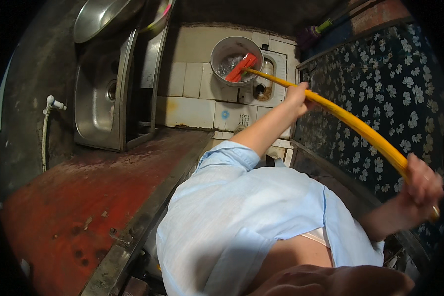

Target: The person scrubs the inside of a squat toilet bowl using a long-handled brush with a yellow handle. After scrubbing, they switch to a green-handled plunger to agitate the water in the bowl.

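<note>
Both my hands hold a long yellow pole, which looks curved in this view. My left hand grips it about midway, and my right hand, a little blurred, is wrapped around it near its upper end. At the far end is a red mop or brush head; its exact kind cannot be told. This head lies tilted inside a white bucket with some water in it. The bucket stands on pale tiles, at the left edge of a squat toilet.
A stainless steel sink stands at the left, with a metal basin above it. A white tap is on the left wall. Below lies a red surface. A dark floral curtain or cloth covers the right side.
</note>
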The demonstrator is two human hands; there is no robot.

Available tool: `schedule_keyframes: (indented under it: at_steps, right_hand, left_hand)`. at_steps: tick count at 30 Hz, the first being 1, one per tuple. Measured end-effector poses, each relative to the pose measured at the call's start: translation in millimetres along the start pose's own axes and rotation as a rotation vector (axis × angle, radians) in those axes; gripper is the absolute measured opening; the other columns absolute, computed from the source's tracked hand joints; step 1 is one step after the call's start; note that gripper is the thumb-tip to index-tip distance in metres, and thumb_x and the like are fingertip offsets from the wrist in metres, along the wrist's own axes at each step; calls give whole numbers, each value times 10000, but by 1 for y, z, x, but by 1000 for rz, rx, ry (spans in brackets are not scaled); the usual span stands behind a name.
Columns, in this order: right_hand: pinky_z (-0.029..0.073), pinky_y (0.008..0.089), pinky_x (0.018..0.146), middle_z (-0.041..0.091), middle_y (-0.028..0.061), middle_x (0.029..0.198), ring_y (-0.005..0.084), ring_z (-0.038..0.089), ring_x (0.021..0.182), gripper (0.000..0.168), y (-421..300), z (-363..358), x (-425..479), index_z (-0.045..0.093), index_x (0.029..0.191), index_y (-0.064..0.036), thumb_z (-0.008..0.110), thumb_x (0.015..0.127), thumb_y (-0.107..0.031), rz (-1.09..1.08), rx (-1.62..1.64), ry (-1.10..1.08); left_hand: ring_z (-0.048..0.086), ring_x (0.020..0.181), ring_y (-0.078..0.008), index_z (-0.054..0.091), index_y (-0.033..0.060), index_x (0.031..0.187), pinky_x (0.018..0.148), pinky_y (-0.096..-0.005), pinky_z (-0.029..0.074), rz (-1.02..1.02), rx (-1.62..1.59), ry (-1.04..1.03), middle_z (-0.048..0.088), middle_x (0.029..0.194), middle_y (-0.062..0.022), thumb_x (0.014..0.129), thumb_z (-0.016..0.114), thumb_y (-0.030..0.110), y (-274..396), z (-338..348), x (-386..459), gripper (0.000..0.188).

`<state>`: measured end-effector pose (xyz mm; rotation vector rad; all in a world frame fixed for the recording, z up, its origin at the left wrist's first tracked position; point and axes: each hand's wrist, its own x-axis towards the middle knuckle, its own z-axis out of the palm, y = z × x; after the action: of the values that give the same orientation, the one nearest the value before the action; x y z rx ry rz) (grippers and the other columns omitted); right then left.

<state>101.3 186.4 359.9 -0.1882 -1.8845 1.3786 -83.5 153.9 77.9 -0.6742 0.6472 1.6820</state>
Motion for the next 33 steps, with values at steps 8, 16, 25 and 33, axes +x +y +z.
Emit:
schedule_keyframes:
  at_steps: [8,16,25,33]
  right_hand:
    - [364,298,668,386,-41,562,109,361,549,263,2,-4,16,384,646,-160,510,842,-283,20,286,-63]
    - [391,310,658,336,-11,515,114,355,504,276,137,63,-25,329,604,-105,377,876,-101,174,224,109]
    - [401,341,703,317,-3,525,117,340,507,293,146,46,-80,295,620,-115,341,906,-157,287,164,497]
    - [473,395,743,359,-14,569,112,414,549,216,113,1,-57,343,650,-117,396,859,-105,248,71,320]
  left_hand:
    - [553,761,-241,394,22,914,691,-421,534,-11,-58,-78,473,838,-98,890,448,158,7,21,-4,148]
    - [581,743,-255,385,17,1060,626,-395,540,-27,-38,-101,501,941,-143,880,476,163,10,-96,88,249]
    - [494,977,-330,547,44,962,891,-431,351,1083,1807,118,544,963,-132,702,674,174,-13,-109,92,317]
    - [585,760,-333,658,61,722,690,-411,464,759,2173,-269,619,750,-156,663,651,332,11,-71,88,277]
